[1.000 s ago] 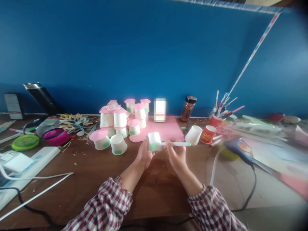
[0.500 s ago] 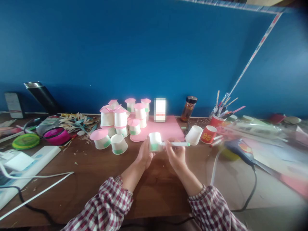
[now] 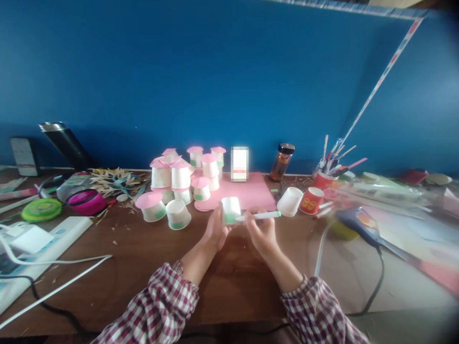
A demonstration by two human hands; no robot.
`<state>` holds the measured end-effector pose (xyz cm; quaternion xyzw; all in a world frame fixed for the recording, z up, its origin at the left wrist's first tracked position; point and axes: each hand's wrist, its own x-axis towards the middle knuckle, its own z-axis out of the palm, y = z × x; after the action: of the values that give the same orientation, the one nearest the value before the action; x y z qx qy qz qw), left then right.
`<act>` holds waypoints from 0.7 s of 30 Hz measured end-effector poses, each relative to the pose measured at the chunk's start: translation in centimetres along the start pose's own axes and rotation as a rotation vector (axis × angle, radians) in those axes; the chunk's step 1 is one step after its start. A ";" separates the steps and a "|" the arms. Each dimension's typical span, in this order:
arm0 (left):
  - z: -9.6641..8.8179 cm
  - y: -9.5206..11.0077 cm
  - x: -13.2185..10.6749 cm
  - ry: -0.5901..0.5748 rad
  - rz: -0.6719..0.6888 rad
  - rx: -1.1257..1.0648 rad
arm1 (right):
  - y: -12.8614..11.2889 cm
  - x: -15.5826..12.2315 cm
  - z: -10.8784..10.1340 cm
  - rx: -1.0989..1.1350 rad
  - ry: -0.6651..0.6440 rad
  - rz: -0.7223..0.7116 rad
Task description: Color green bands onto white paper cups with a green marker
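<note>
My left hand (image 3: 214, 230) is closed round a small white paper cup (image 3: 230, 208) held upside down above the brown table (image 3: 143, 267). A green patch shows on the cup's lower side. My right hand (image 3: 261, 231) grips a white marker with a green end (image 3: 261, 216), and its tip touches the green patch on the cup. Just beyond my hands lies a pink paper sheet (image 3: 247, 191).
A cluster of white cups with pink tops (image 3: 181, 179) stands at the back. A white cup (image 3: 289, 201) and red cups (image 3: 310, 199) lie to the right, with a glue gun (image 3: 353, 220) and its cord. A brown jar (image 3: 280, 161), a magenta bowl (image 3: 85, 201) and a power strip (image 3: 39, 241) are also on the table.
The marker has tilted slightly, its tip shifting on the cup's green patch. Both hands stay in the same place.
</note>
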<state>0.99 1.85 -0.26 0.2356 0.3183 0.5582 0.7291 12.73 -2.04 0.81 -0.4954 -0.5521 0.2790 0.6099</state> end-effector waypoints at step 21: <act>-0.4 -0.2 0.2 -0.002 0.105 0.127 | -0.2 -0.4 0.0 -0.043 -0.100 -0.060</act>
<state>0.83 1.94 -0.72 0.2983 0.3396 0.5742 0.6826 12.58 -2.44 0.87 -0.4772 -0.6024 0.2730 0.5787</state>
